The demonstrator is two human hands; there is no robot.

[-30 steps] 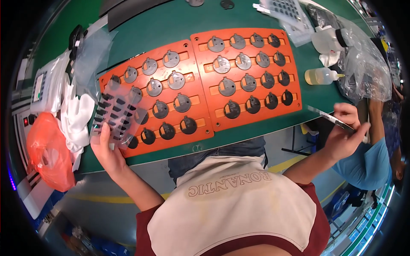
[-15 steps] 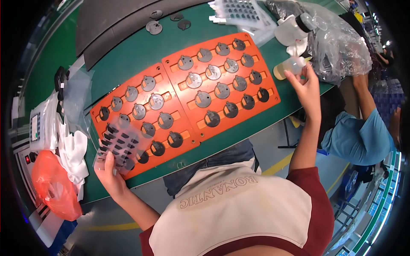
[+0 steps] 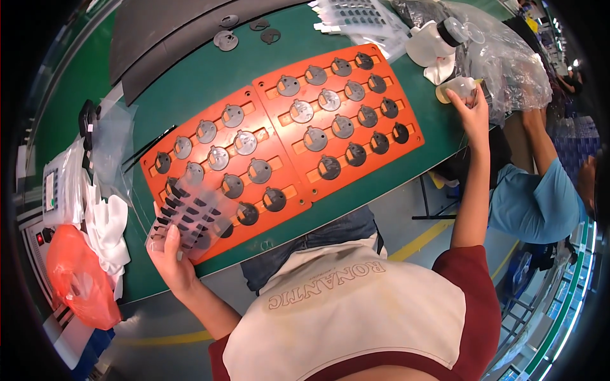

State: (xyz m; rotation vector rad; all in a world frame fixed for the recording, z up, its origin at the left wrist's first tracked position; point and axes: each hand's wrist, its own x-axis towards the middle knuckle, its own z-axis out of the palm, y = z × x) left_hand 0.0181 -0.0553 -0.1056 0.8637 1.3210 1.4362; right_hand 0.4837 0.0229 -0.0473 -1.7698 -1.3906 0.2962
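In my left hand (image 3: 173,257) is a clear plastic sheet (image 3: 213,213) with rows of small black pieces, pinched near its lower left edge. The sheet overlaps the near left corner of the left orange tray (image 3: 259,115) and hides some of its discs. My right hand (image 3: 474,117) grips a small translucent bottle (image 3: 456,91) with yellowish contents, tilted beyond the far right side of the right orange tray (image 3: 325,187). Round dark grey discs (image 3: 343,126) sit in rows on both trays, which lie side by side on the green table.
Loose discs (image 3: 227,42) lie at the back beside a dark grey panel (image 3: 171,41). A larger capped bottle (image 3: 432,44) and clear plastic bags (image 3: 502,70) stand back right. White gloves (image 3: 108,228) and a red bag (image 3: 79,273) are left. Another person's blue sleeve (image 3: 534,206) shows at right.
Both orange trays have shifted to the right. My left hand and the sheet have moved slightly right too. My right hand has carried the small bottle right and a little farther away.
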